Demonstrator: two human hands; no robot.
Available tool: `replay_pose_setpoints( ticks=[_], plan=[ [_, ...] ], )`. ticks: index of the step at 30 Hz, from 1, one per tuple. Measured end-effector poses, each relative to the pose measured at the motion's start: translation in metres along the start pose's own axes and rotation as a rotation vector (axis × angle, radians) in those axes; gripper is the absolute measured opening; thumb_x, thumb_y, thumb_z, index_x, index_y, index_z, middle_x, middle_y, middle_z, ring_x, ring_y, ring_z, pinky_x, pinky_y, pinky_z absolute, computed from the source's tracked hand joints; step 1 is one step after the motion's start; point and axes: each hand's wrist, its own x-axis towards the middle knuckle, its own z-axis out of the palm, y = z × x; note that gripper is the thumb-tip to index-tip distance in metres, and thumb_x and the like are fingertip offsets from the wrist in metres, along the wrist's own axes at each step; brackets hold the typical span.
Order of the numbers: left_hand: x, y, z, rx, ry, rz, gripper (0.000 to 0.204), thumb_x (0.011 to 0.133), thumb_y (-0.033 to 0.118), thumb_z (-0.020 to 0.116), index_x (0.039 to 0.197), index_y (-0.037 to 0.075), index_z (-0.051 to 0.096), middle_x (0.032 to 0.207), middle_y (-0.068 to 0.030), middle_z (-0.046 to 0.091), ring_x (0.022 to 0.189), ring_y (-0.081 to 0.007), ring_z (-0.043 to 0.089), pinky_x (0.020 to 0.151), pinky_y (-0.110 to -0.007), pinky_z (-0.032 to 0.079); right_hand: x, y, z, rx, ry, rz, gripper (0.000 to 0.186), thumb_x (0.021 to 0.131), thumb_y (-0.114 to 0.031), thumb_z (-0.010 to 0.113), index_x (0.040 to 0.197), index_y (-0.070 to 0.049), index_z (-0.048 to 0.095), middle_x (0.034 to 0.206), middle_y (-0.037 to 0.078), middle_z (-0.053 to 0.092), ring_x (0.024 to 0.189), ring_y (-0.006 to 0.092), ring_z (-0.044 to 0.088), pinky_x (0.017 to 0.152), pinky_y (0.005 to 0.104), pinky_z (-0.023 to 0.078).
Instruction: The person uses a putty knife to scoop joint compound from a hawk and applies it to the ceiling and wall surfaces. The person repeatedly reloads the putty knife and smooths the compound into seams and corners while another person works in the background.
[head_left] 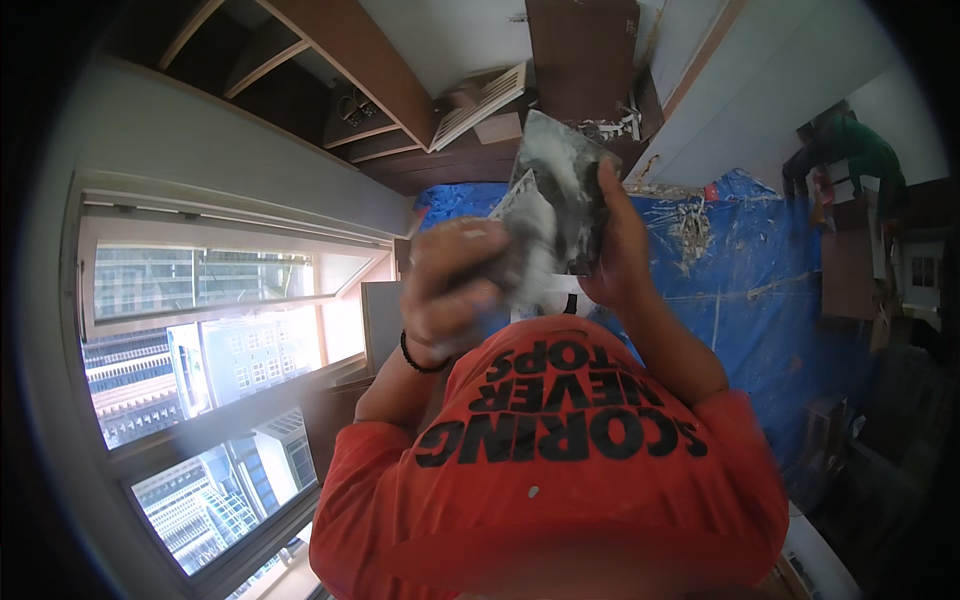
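Observation:
My right hand (622, 245) grips a flat, dark, rectangular plate (584, 200) by its right edge, the thumb lying on its face. White paste (560, 150) is smeared over the plate's upper part. My left hand (452, 285), blurred by motion and wearing a dark bead bracelet, is closed at the plate's left side. It holds what looks like a putty knife (522, 205), whose blade carries white paste and overlaps the plate. Fingers and blur hide the knife's handle.
Blue sheeting (720, 300) with white splatters covers the floor. Windows (210, 300) line the left wall. Brown open shelving (330, 80) stands ahead on the left, near a leaning slatted panel (482, 105). Far right, a person in green (850, 150) bends over beside brown boxes (848, 245).

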Motion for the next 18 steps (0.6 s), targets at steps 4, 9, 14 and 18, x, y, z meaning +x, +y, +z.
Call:
replay_pose_setpoints(
  ticks=[4,9,14,18],
  plan=[
    [0.014,0.015,0.005,0.293,-0.33,0.079,0.039,0.085,0.023,0.074,0.123,0.028,0.072,0.137,-0.0135,0.062,0.128,-0.0358,0.058,0.108,-0.052,0.048,0.007,0.003,-0.003,0.176,-0.082,0.146,0.048,0.107,-0.041,0.05,0.133,-0.001,0.057,0.12,0.017,0.069,0.107,0.028,0.07,0.098,0.0434,0.056],
    [-0.004,-0.014,-0.031,0.588,-0.42,0.012,0.044,0.081,0.018,0.075,0.124,0.025,0.072,0.136,-0.0124,0.064,0.129,-0.0312,0.058,0.106,-0.05,0.048,0.0,-0.003,0.003,0.088,0.027,0.077,0.046,0.106,-0.041,0.053,0.13,-0.003,0.059,0.119,0.013,0.07,0.107,0.0249,0.071,0.096,0.0418,0.057],
    [-0.028,-0.039,-0.072,0.743,-0.319,-0.378,0.028,0.097,0.015,0.064,0.125,0.015,0.068,0.122,-0.009,0.068,0.118,-0.0225,0.064,0.094,-0.041,0.054,0.002,-0.008,-0.005,0.073,0.166,-0.063,0.042,0.105,-0.034,0.056,0.135,-0.005,0.057,0.125,0.011,0.068,0.113,0.0246,0.068,0.101,0.0431,0.054],
    [-0.039,-0.028,-0.052,-0.233,0.549,-0.941,0.03,0.106,0.017,0.051,0.131,0.001,0.055,0.118,-0.0106,0.065,0.106,-0.0193,0.067,0.087,-0.033,0.057,0.013,-0.007,-0.008,-0.024,0.156,-0.325,0.045,0.106,-0.037,0.053,0.139,-0.006,0.052,0.133,0.01,0.062,0.123,0.0241,0.061,0.107,0.0422,0.05]
  ],
)
